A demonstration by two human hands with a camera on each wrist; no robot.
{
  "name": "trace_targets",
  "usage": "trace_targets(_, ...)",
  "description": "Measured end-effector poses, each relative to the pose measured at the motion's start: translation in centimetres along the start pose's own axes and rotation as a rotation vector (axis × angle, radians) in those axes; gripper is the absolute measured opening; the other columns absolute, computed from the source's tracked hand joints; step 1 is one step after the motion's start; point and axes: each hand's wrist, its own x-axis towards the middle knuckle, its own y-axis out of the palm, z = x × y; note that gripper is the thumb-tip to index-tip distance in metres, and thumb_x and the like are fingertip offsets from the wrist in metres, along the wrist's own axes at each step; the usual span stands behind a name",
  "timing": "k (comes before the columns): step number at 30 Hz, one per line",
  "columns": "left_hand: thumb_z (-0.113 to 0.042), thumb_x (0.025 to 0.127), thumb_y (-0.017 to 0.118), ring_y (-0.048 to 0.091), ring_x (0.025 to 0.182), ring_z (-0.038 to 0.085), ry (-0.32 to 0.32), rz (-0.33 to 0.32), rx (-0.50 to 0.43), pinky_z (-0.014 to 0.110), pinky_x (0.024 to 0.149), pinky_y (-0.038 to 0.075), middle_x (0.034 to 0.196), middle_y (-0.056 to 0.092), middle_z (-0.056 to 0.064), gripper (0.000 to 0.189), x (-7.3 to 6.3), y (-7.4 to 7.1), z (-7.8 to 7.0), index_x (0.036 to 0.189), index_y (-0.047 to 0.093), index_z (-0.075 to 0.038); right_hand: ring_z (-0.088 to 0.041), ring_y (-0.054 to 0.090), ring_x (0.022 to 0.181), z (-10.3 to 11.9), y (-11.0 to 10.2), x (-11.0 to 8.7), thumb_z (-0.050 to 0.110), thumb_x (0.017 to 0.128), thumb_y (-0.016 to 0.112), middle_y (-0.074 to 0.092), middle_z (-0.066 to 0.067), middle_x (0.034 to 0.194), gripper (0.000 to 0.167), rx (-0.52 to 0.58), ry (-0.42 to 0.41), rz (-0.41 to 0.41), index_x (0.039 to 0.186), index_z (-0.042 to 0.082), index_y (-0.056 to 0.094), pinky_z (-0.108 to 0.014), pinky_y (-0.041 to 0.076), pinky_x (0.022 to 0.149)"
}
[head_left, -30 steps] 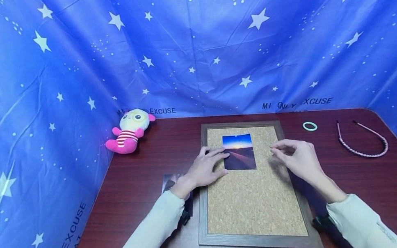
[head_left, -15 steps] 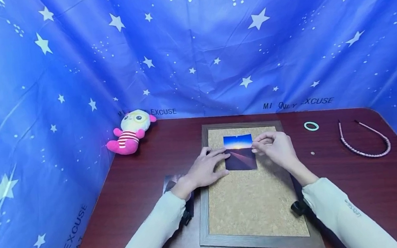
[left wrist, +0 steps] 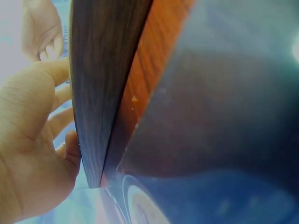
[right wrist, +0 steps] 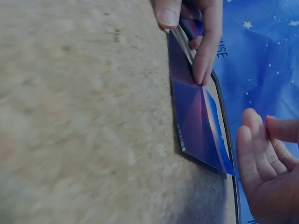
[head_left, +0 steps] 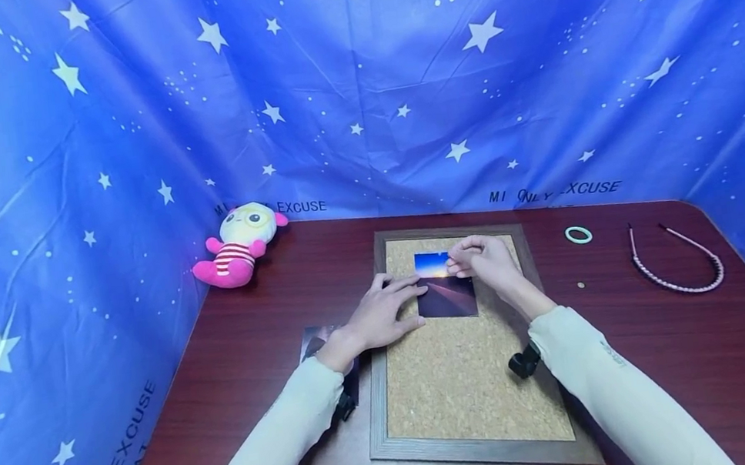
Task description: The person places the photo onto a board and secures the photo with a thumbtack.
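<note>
A sunset photo [head_left: 446, 297] lies on the upper part of a framed cork board [head_left: 475, 383]. My left hand [head_left: 385, 312] is spread at the photo's left edge, two fingertips resting on it and the thumb on the cork. Over the photo's upper right part is my right hand [head_left: 488, 263], thumb and fingers brought together. In the right wrist view, that hand [right wrist: 271, 163] pinches a small red thing [right wrist: 267, 120], mostly hidden by the fingers, so its kind is unclear. The photo [right wrist: 196, 116] bows up slightly from the cork there.
A second photo [head_left: 312, 341] lies partly under my left wrist, left of the board. Further right are a mint-green ring [head_left: 578, 235], a beaded headband [head_left: 682, 287] and a tiny round thing [head_left: 581, 285]. A plush toy [head_left: 238, 245] sits at the back left, before the starry curtain [head_left: 353, 72].
My right hand has moved left from beside the board's right edge to above the photo, uncovering the tiny round thing on the table. The left hand has stayed in place.
</note>
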Motion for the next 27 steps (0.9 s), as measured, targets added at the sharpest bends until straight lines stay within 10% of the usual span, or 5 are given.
trace_targets(13,-0.034,0.107,0.076,0.045,0.145,0.042,0.024,-0.025,0.007,0.062,0.121,0.040,0.171,0.050,0.013,0.057,0.0,-0.1,0.0,0.157,0.064,-0.011,-0.004,0.077,0.082,-0.5,0.7,2.4,0.011,0.113,0.063,0.083,-0.013,0.108,0.034,-0.063,0.094,-0.035,0.135,-0.014,0.065,-0.021,0.063,0.080)
trace_targets(27,-0.038,0.107,0.075,0.042,0.151,0.040,-0.005,-0.003,0.019,0.061,0.125,0.037,0.174,0.046,0.008,0.059,0.1,0.0,-0.1,0.159,0.062,-0.015,-0.001,0.062,0.057,-1.8,0.7,3.5,0.008,0.109,0.067,0.074,0.001,0.080,0.033,-0.081,0.130,-0.111,0.132,-0.016,0.070,-0.015,0.056,0.058)
